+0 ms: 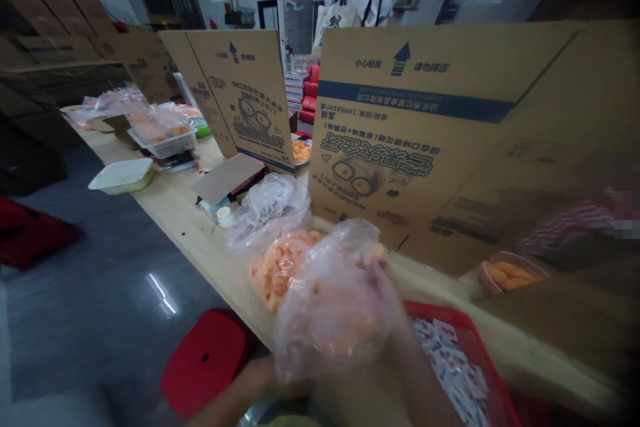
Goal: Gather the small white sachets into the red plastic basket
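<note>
A clear plastic bag (330,307) with orange pieces inside hangs before me at the table's front edge. My right hand (383,280) is closed on the bag's upper right side, its fingers partly behind the plastic. From the lower left, my left hand (285,373) reaches to the bag's bottom; its fingers are hidden and blurred. Just behind lies another bag of orange pieces (277,267), with crumpled clear plastic (275,203) above it. To the right, a red tray (465,320) holds many small white packets (450,360).
Tall cardboard sheets (380,147) stand along the table (170,213). A tub of orange pieces (510,273) is at the right, beside a person's striped sleeve (570,223). A red stool (205,360) stands below. Farther left are a white basket (167,143) and a lidded container (123,175).
</note>
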Action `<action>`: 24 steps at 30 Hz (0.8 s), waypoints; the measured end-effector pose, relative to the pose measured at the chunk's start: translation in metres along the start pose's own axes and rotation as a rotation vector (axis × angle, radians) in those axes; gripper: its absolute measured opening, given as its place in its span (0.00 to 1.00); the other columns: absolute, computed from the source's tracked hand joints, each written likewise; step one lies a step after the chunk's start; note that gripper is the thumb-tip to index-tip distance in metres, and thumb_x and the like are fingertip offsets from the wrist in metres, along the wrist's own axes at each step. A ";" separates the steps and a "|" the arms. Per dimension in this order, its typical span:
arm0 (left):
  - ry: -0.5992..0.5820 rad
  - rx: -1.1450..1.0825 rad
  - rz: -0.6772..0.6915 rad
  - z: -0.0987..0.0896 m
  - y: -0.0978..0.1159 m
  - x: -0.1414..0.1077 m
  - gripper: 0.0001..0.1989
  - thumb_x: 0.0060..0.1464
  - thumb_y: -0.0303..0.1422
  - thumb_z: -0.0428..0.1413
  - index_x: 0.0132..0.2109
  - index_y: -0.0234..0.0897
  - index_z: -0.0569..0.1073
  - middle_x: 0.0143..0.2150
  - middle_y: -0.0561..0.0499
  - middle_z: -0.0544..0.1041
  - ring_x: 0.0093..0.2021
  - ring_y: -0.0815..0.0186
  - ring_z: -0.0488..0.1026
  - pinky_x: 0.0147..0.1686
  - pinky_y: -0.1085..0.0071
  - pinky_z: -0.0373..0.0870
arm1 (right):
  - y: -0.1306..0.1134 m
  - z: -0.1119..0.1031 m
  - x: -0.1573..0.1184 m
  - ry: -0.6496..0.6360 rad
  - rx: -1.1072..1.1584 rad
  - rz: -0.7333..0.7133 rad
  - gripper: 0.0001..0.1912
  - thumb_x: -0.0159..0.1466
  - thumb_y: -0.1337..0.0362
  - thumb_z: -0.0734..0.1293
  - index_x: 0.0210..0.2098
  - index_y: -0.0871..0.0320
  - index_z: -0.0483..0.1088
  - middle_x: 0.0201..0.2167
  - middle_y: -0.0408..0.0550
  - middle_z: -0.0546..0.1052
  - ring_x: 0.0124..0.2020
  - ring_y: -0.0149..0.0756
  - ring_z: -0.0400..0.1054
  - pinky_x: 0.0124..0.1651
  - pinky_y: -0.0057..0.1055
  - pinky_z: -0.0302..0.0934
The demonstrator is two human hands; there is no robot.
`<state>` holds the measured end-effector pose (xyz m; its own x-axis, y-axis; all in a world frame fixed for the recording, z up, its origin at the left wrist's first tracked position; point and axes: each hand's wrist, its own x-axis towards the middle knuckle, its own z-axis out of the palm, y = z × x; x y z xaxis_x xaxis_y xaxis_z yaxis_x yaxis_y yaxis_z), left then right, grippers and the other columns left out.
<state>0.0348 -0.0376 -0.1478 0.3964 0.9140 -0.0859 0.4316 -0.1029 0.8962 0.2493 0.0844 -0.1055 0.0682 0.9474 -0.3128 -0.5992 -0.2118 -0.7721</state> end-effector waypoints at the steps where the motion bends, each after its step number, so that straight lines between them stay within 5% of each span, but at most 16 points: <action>1: -0.025 -0.074 0.000 -0.021 -0.004 0.002 0.07 0.42 0.34 0.60 0.32 0.42 0.79 0.33 0.50 0.80 0.35 0.57 0.75 0.38 0.65 0.74 | -0.001 -0.001 -0.001 0.025 0.020 -0.024 0.17 0.51 0.53 0.73 0.35 0.53 0.68 0.31 0.41 0.77 0.30 0.36 0.72 0.34 0.34 0.68; 4: 0.291 -0.184 -0.136 -0.083 -0.004 0.017 0.17 0.53 0.41 0.52 0.45 0.37 0.75 0.44 0.44 0.77 0.44 0.56 0.74 0.39 0.62 0.74 | -0.005 -0.004 -0.005 0.052 0.038 -0.059 0.19 0.50 0.57 0.74 0.38 0.51 0.67 0.33 0.39 0.76 0.31 0.34 0.72 0.35 0.32 0.67; 6: 0.576 -0.295 -0.170 -0.109 0.009 0.032 0.25 0.53 0.43 0.51 0.55 0.37 0.67 0.53 0.42 0.71 0.51 0.56 0.69 0.40 0.65 0.73 | -0.005 -0.002 -0.007 0.025 0.009 -0.079 0.20 0.50 0.57 0.74 0.40 0.51 0.67 0.32 0.39 0.76 0.29 0.33 0.70 0.34 0.31 0.66; 7: 0.619 -0.303 -0.144 -0.115 0.017 0.040 0.30 0.50 0.42 0.55 0.59 0.38 0.63 0.56 0.42 0.67 0.53 0.57 0.67 0.40 0.67 0.72 | -0.005 0.000 -0.008 0.009 -0.010 -0.097 0.20 0.50 0.58 0.74 0.39 0.52 0.67 0.32 0.39 0.75 0.28 0.32 0.70 0.33 0.30 0.65; 9: 0.500 -0.254 -0.099 -0.115 0.032 0.055 0.34 0.40 0.37 0.61 0.57 0.39 0.65 0.54 0.43 0.69 0.48 0.60 0.69 0.37 0.71 0.70 | -0.007 0.005 -0.007 -0.011 -0.062 -0.155 0.20 0.50 0.57 0.74 0.39 0.52 0.67 0.32 0.40 0.75 0.28 0.31 0.69 0.34 0.29 0.64; 11: 0.296 -0.208 -0.136 -0.106 0.041 0.065 0.23 0.35 0.31 0.62 0.44 0.35 0.74 0.38 0.48 0.75 0.34 0.65 0.71 0.29 0.74 0.67 | -0.015 0.011 -0.008 0.018 -0.149 -0.231 0.19 0.51 0.56 0.73 0.39 0.54 0.68 0.33 0.41 0.75 0.30 0.31 0.68 0.36 0.29 0.63; 13: 0.203 -0.224 -0.211 -0.098 0.043 0.070 0.08 0.39 0.32 0.58 0.30 0.34 0.73 0.22 0.54 0.70 0.22 0.70 0.66 0.22 0.75 0.62 | -0.030 0.014 -0.013 0.101 -0.255 -0.374 0.19 0.52 0.54 0.72 0.40 0.55 0.68 0.36 0.43 0.75 0.35 0.33 0.68 0.43 0.32 0.62; 17: 0.391 -0.524 -0.239 -0.098 0.049 0.064 0.10 0.43 0.35 0.55 0.34 0.34 0.73 0.21 0.56 0.70 0.19 0.72 0.65 0.21 0.76 0.61 | -0.068 0.027 -0.051 0.196 -0.347 -0.721 0.17 0.55 0.57 0.70 0.42 0.55 0.67 0.42 0.46 0.75 0.44 0.35 0.67 0.52 0.36 0.58; 19: 0.485 -0.720 -0.228 -0.102 0.060 0.060 0.13 0.42 0.35 0.59 0.36 0.34 0.74 0.26 0.55 0.75 0.22 0.71 0.69 0.25 0.77 0.64 | -0.078 0.041 -0.077 0.039 -0.389 -0.661 0.15 0.57 0.58 0.69 0.43 0.52 0.67 0.40 0.46 0.75 0.40 0.35 0.69 0.48 0.36 0.61; 21: 0.535 -0.829 -0.231 -0.106 0.074 0.056 0.14 0.41 0.36 0.61 0.36 0.34 0.75 0.27 0.55 0.76 0.24 0.71 0.70 0.26 0.77 0.65 | -0.075 0.057 -0.095 -0.263 -0.513 -0.469 0.15 0.57 0.58 0.68 0.43 0.52 0.69 0.41 0.47 0.75 0.41 0.37 0.70 0.46 0.35 0.63; 24: 0.595 -0.876 -0.220 -0.108 0.092 0.051 0.15 0.39 0.37 0.63 0.36 0.34 0.75 0.25 0.56 0.76 0.22 0.72 0.70 0.24 0.78 0.65 | -0.049 0.078 -0.090 -0.557 -0.808 -0.318 0.13 0.60 0.60 0.64 0.45 0.53 0.70 0.43 0.48 0.75 0.45 0.39 0.68 0.47 0.36 0.62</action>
<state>0.0073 0.0418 -0.0231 -0.1779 0.9465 -0.2691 -0.3780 0.1868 0.9068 0.2102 0.0281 0.0042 -0.3724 0.9212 0.1127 0.1114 0.1650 -0.9800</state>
